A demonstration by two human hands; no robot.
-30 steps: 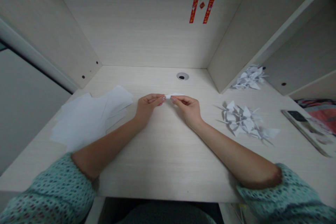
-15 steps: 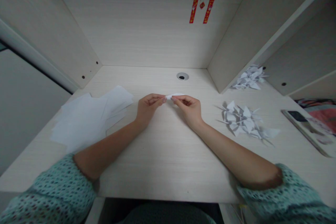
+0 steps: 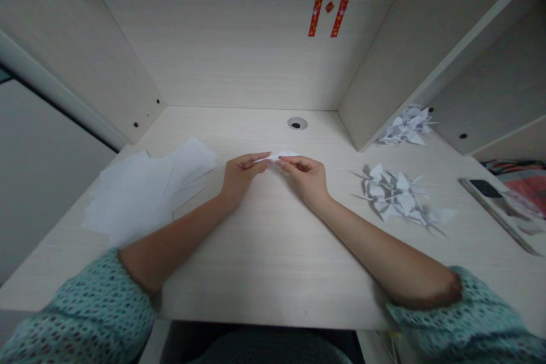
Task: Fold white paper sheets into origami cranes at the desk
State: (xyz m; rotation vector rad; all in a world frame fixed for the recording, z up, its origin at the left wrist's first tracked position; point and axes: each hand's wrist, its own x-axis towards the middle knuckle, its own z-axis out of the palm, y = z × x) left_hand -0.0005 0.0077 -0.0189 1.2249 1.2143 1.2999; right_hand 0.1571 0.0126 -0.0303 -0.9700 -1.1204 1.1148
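A small folded white paper piece (image 3: 282, 155) is pinched between both hands at the middle of the pale wooden desk (image 3: 264, 250). My left hand (image 3: 241, 173) grips its left end with thumb and fingers closed. Its right end sits in the closed fingertips of my right hand (image 3: 305, 176). Most of the paper is hidden by my fingers. Both forearms stretch over the desk from teal patterned sleeves.
A loose stack of white paper sheets (image 3: 145, 190) lies at the left. A heap of folded white paper cranes (image 3: 396, 196) lies to the right, another crane pile (image 3: 405, 125) in the side shelf. A phone (image 3: 497, 207) lies far right. A cable hole (image 3: 297, 123) sits behind.
My fingertips have shifted slightly on the folded paper, the left fingers reaching a little further along it. The arms stay where they were.
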